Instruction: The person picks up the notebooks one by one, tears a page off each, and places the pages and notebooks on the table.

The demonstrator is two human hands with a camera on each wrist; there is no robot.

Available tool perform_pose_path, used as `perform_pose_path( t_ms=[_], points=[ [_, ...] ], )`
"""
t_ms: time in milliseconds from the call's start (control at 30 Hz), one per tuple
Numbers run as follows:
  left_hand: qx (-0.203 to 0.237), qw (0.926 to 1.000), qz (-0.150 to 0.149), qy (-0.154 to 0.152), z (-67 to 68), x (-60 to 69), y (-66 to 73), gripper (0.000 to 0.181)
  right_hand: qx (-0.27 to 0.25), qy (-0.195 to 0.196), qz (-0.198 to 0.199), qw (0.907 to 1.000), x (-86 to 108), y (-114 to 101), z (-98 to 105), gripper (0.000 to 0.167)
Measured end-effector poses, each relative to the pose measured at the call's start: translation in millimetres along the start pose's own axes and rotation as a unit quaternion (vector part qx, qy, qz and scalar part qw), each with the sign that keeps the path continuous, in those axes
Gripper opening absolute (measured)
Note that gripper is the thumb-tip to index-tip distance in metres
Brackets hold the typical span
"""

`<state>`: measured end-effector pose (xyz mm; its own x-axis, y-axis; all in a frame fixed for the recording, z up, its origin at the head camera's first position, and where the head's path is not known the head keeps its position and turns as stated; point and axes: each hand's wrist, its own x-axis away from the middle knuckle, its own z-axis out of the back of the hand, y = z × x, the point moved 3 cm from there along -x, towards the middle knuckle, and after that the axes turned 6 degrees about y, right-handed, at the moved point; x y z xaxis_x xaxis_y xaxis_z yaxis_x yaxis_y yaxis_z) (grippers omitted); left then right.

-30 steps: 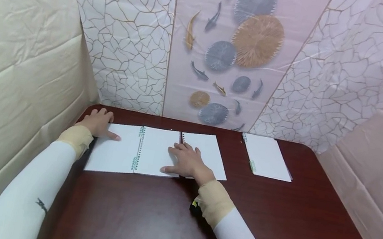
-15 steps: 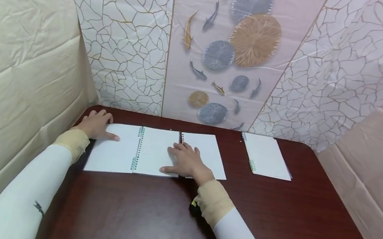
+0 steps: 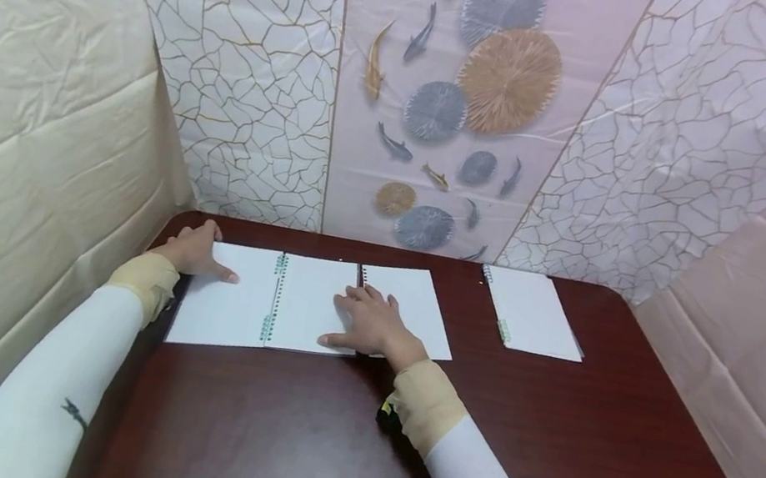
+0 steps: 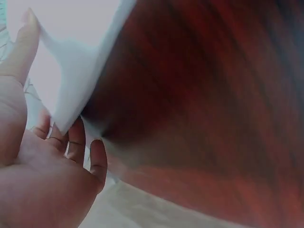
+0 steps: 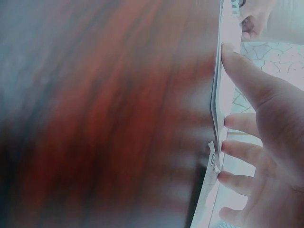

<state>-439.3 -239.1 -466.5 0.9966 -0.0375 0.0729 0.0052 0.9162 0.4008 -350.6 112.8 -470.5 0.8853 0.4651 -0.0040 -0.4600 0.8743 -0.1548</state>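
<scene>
An open spiral notebook with green-marked binding lies on the table's far left part. At its left edge my left hand pinches the page edge; in the left wrist view the thumb lies over the white page and the fingers reach behind its edge. My right hand rests on the right-hand page with fingers spread. Beneath that hand, the page borders a second white-paged notebook with dark binding. The right wrist view shows the thumb and fingertips touching the pages from above.
Another spiral notebook with white page lies at the table's far right. The dark red-brown table meets patterned sheeting at the back. A beige padded wall stands close on the left. Something black and yellow sits under the right wrist.
The left hand's fingers have curled in slightly at the notebook's edge. My right hand has stayed on the page, and the view has shifted a little.
</scene>
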Motion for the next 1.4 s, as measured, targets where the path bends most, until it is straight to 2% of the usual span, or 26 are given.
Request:
perform_pose_path(
  t_ms=[100, 233, 300, 333, 400, 467, 567, 667, 767, 833, 933, 1033, 1133, 1233, 1400],
  points=[
    [0.007, 0.9998, 0.008, -0.017, 1.3, 0.9, 3.1, 0.111, 0.005, 0.000, 0.000, 1.0000, -0.4, 0.4, 1.7, 0.088],
    [-0.018, 0.9992, 0.017, -0.033, 8.6, 2.1, 8.2, 0.122, 0.006, -0.002, 0.003, 1.0000, -0.8, -0.2, 3.8, 0.087],
    [-0.027, 0.9986, 0.027, -0.038, 14.9, 3.8, 10.5, 0.118, 0.005, -0.003, 0.005, 1.0000, -0.6, -0.7, 4.5, 0.087],
    [-0.020, 0.9983, 0.037, -0.040, 18.1, 4.9, 11.2, 0.114, 0.002, -0.003, 0.005, 1.0000, -0.4, -0.9, 4.9, 0.087],
    [0.027, 0.9963, 0.066, -0.049, 23.9, 7.3, 10.8, 0.106, -0.003, -0.003, 0.005, 1.0000, 0.2, -0.5, 5.0, 0.087],
    [0.088, 0.9899, 0.091, -0.064, 28.1, 10.0, 8.5, 0.099, -0.010, -0.002, 0.005, 0.9999, 0.8, 0.0, 5.0, 0.087],
    [0.177, 0.9710, 0.129, -0.097, 31.9, 16.3, 4.5, 0.097, -0.018, -0.002, 0.005, 0.9998, 1.4, 1.1, 5.0, 0.087],
    [0.203, 0.9599, 0.135, -0.138, 35.2, 25.4, 4.4, 0.079, -0.022, -0.003, 0.003, 0.9997, 1.3, 1.5, 5.6, 0.087],
    [0.211, 0.9536, 0.128, -0.172, 39.8, 35.6, 7.5, 0.060, -0.024, -0.006, 0.001, 0.9997, 0.7, 1.8, 5.7, 0.087],
    [0.213, 0.9512, 0.119, -0.189, 43.5, 42.0, 11.4, 0.058, -0.021, -0.006, 0.001, 0.9997, 0.3, 2.0, 5.6, 0.087],
    [0.205, 0.9526, 0.102, -0.201, 49.1, 49.4, 19.9, 0.062, -0.015, -0.007, 0.001, 0.9999, -0.1, 2.6, 5.0, 0.088],
    [0.188, 0.9596, 0.082, -0.193, 54.6, 53.1, 29.2, 0.059, -0.012, -0.007, 0.001, 0.9999, -0.3, 2.7, 4.3, 0.088],
    [0.191, 0.9630, 0.061, -0.180, 59.5, 54.8, 39.7, 0.054, -0.012, -0.009, 0.001, 0.9999, -0.2, 2.3, 3.6, 0.088],
    [0.209, 0.9628, 0.039, -0.167, 64.2, 56.9, 52.8, 0.056, -0.009, -0.011, 0.004, 0.9999, -0.4, 1.5, 2.9, 0.088],
    [0.225, 0.9639, 0.005, -0.141, 72.1, 63.8, 84.7, 0.066, -0.003, -0.011, 0.006, 0.9999, -0.4, 0.3, 2.7, 0.087]
  ],
)
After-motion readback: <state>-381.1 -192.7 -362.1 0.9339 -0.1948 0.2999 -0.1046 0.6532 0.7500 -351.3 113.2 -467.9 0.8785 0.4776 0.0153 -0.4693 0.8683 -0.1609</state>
